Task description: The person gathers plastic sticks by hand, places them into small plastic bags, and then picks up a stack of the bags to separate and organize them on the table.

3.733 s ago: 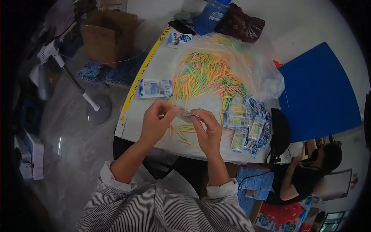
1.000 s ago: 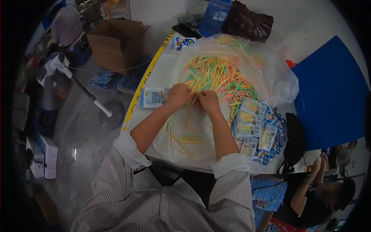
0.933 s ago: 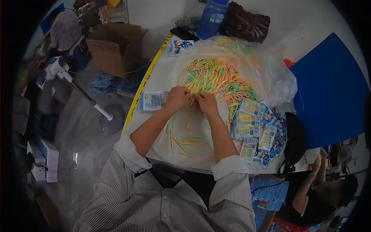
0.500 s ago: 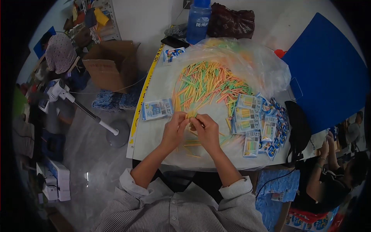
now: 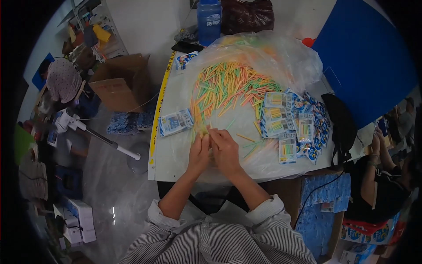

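Note:
My left hand (image 5: 200, 152) and my right hand (image 5: 225, 149) meet at the near side of a pile of thin coloured sticks (image 5: 228, 86). Both have their fingers closed round a small bunch of sticks (image 5: 204, 131), mostly covered by the fingers. Left of them lies a stack of blue and white packets (image 5: 176, 122). To the right, several filled clear-fronted packets (image 5: 278, 121) overlap on the table. A few loose sticks (image 5: 245, 137) are scattered beside my right hand.
Clear plastic sheeting (image 5: 299, 61) covers the table's far part. Behind stand a blue bottle (image 5: 209, 24) and a dark red bag (image 5: 247, 16). A blue board (image 5: 367, 66) and a black bag (image 5: 338, 127) are at the right. A co-worker's arm (image 5: 370, 176) shows beyond.
The camera view has shifted and tilted slightly. My hands stay together at the bunch, with the right fingers now further over its top. Loose sticks beside my right hand show more clearly.

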A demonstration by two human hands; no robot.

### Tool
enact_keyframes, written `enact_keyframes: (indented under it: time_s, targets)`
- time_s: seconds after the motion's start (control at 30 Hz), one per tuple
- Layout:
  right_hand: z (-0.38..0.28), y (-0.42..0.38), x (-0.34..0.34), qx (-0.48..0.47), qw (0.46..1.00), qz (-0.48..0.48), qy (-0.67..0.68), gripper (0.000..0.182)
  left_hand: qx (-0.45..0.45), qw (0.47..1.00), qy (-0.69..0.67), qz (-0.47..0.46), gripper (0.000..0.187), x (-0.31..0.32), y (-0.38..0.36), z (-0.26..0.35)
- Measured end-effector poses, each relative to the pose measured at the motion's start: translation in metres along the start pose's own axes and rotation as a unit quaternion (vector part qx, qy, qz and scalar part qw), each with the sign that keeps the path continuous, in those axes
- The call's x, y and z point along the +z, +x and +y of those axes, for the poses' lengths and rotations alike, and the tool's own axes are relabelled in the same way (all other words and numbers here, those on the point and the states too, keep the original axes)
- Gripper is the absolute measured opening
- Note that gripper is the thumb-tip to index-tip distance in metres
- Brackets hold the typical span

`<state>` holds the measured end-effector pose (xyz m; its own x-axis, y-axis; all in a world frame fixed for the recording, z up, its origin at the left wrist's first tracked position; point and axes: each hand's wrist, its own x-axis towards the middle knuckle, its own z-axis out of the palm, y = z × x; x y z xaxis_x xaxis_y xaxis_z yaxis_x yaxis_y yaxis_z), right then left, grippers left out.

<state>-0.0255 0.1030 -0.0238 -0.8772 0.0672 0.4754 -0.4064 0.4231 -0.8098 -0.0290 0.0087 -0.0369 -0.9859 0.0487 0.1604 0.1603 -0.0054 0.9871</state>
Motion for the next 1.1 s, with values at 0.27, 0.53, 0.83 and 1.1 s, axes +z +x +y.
enact_keyframes:
  time_s: [0.27, 0.53, 0.83, 1.1]
  targets:
    - [0.005, 0.006, -0.032, -0.117, 0.985, -0.090, -0.089, 0.015, -0.253, 0.868, -0.410, 0.124, 0.020, -0.013, 0.002, -0.006]
    - [0.049, 0.019, -0.085, -0.012, 0.936, -0.121, -0.330, 0.007, -0.282, 0.848, -0.446, 0.051, 0.017, -0.013, 0.000, -0.004]
    - [0.006, 0.008, -0.012, -0.099, 0.989, -0.083, -0.068, 0.009, -0.263, 0.871, -0.413, 0.049, 0.022, -0.005, -0.008, 0.005]
    - [0.031, 0.033, 0.000, 0.035, 0.949, -0.144, -0.280, 0.009, -0.264, 0.855, -0.439, 0.087, 0.023, -0.029, -0.005, 0.008]
